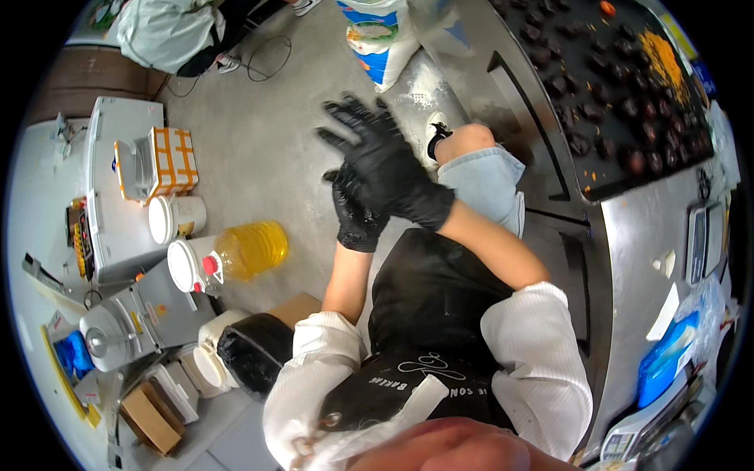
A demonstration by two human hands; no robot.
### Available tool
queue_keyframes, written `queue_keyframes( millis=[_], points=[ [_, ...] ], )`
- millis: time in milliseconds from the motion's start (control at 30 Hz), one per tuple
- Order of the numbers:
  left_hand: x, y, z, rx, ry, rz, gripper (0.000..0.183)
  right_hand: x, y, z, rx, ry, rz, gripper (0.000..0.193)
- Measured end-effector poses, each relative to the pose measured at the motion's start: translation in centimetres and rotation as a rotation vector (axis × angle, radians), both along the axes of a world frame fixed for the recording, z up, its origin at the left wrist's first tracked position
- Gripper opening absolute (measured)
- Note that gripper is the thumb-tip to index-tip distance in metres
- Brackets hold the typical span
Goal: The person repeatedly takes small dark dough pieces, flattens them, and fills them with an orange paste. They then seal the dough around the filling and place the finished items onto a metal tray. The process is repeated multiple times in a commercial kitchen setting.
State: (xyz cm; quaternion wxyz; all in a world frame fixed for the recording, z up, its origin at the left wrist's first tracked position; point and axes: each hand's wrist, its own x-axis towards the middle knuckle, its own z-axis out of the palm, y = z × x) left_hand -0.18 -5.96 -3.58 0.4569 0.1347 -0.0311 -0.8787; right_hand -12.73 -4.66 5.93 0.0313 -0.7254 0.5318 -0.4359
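Both of my hands wear black gloves and meet in front of my black apron (428, 294), above the floor. My right hand (393, 161) reaches across on top with its fingers stretched and spread, holding nothing visible. Beneath it, my left hand (360, 216) touches or nearly touches the right palm; its glove looks shiny and specked near the wrist. Most of the left fingers are hidden behind the right hand.
On the right, a dark tray (597, 169) of dark round pieces and orange crumbs rests on a steel counter (640, 243). Left stand a yellow oil jug (255, 247), white buckets (177, 218) and a foam box (173, 161). Sacks (381, 43) stand ahead; a person (169, 35) is far left.
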Motion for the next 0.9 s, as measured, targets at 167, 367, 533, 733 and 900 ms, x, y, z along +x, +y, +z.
queue_keyframes(
  millis=[167,367,533,733,900],
  points=[
    [-0.3,-0.7,7.5,-0.111,-0.142,-0.15,0.055,-3.1,2.0,-0.3,0.058,-0.079,0.095,0.035],
    [-1.1,-0.9,8.6,-0.278,-0.13,-0.215,0.051,-3.5,1.6,-0.7,0.035,-0.254,0.1,0.036],
    [-0.8,-0.7,8.7,-0.563,-0.76,-0.134,0.035,-5.2,2.1,-0.3,-0.009,-0.219,0.019,0.038],
    [-0.5,-0.1,7.8,-0.656,-0.948,-0.029,0.028,-4.8,3.0,-0.2,0.089,-0.255,0.168,0.044],
    [0.2,0.3,7.6,-0.816,-1.025,-0.018,0.02,-4.9,3.4,0.3,0.334,-0.545,0.321,0.043]
  ],
)
